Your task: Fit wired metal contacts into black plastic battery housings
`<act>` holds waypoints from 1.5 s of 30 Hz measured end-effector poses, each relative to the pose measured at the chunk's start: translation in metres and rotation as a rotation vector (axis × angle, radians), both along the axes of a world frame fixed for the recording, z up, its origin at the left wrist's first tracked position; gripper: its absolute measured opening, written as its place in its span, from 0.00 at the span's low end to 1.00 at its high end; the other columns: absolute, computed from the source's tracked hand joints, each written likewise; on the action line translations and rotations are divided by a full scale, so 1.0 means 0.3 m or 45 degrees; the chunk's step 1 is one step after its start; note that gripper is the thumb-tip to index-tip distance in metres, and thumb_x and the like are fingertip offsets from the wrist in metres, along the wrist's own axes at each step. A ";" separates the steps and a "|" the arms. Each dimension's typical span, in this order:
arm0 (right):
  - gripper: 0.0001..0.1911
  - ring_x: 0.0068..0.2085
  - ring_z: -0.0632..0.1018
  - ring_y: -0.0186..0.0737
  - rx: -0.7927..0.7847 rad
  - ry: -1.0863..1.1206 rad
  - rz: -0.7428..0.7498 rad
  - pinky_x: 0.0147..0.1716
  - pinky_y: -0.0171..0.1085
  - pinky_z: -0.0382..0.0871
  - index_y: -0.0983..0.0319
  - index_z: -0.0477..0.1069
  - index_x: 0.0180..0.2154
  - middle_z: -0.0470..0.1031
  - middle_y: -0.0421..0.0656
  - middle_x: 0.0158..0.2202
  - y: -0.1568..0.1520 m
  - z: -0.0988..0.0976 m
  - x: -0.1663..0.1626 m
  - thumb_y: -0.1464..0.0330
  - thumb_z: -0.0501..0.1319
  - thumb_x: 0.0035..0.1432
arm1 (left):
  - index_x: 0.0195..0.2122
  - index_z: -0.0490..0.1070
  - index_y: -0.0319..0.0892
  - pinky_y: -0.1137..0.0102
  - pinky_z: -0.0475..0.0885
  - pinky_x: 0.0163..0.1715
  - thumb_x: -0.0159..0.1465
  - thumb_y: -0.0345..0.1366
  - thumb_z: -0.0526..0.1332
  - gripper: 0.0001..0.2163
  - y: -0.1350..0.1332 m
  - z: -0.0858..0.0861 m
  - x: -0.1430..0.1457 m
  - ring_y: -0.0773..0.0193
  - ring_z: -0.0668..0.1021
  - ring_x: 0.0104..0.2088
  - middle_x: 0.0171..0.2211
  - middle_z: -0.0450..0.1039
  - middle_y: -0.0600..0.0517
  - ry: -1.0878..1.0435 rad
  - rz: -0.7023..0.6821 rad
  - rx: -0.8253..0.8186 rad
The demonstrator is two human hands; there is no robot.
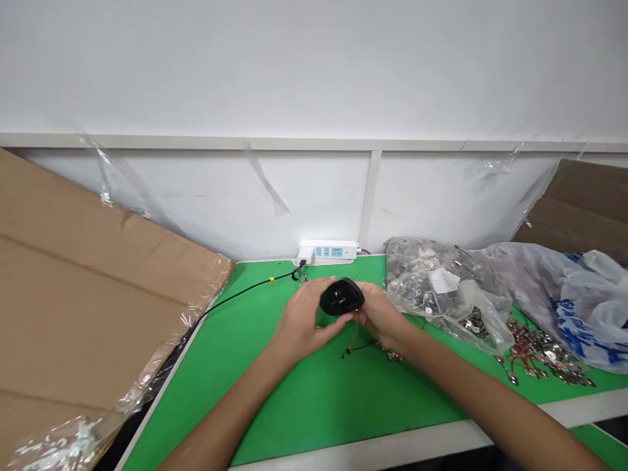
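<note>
The fingers of the left hand (304, 313) curl over the near-left edge of a hollow, rounded black housing (342, 297), its thumb stretched along the underside, while the fingers of the right hand (377, 313) bear on its right side, partly hidden behind it. So both hands grip the one piece, raised above the bench (304, 405) with its green top, and its hollow faces back towards the person. Something small and shiny sits inside; from here I can't make out what.

A thin red wire (354, 330) hangs just below the housing, by the right fingers; whether it is joined to it, I can't tell. To my mind, good work here means a steady left hold, light pressure on the rim, and the right fingers free to work without pinching or tugging that wire. Tilting the hollow to the light would help too.

Under the right wrist lie a few small metal pieces (392, 356), easy to sweep aside with a careless forearm. Farther right are a clear plastic bag of metal parts (417, 275) and a loose heap of red-wired metal pieces (544, 347).
</note>
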State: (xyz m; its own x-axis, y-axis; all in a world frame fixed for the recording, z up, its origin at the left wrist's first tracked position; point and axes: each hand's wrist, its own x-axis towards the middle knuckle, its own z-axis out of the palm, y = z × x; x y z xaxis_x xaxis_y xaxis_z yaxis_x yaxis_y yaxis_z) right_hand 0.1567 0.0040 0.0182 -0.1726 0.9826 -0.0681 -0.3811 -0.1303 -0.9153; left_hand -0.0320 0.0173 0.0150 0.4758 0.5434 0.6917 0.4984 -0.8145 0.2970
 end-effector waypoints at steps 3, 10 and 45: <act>0.19 0.32 0.70 0.34 0.001 0.100 0.021 0.32 0.33 0.65 0.63 0.77 0.29 0.73 0.39 0.29 -0.027 0.007 -0.018 0.55 0.77 0.47 | 0.69 0.61 0.49 0.50 0.76 0.61 0.66 0.44 0.70 0.32 -0.008 0.004 -0.006 0.46 0.79 0.60 0.61 0.76 0.42 0.027 -0.011 -0.015; 0.19 0.37 0.75 0.37 0.043 0.045 0.068 0.38 0.35 0.71 0.62 0.80 0.34 0.78 0.43 0.36 -0.029 0.041 0.016 0.55 0.77 0.48 | 0.72 0.57 0.49 0.50 0.75 0.64 0.68 0.43 0.69 0.34 0.002 -0.013 -0.012 0.46 0.77 0.64 0.66 0.72 0.42 -0.008 0.041 -0.075; 0.27 0.24 0.67 0.31 0.051 -0.030 -0.107 0.24 0.34 0.58 0.62 0.74 0.29 0.72 0.38 0.26 -0.030 -0.015 -0.022 0.46 0.76 0.46 | 0.66 0.67 0.48 0.55 0.78 0.59 0.67 0.45 0.70 0.28 0.010 -0.014 0.000 0.50 0.81 0.60 0.62 0.76 0.45 0.021 -0.092 -0.416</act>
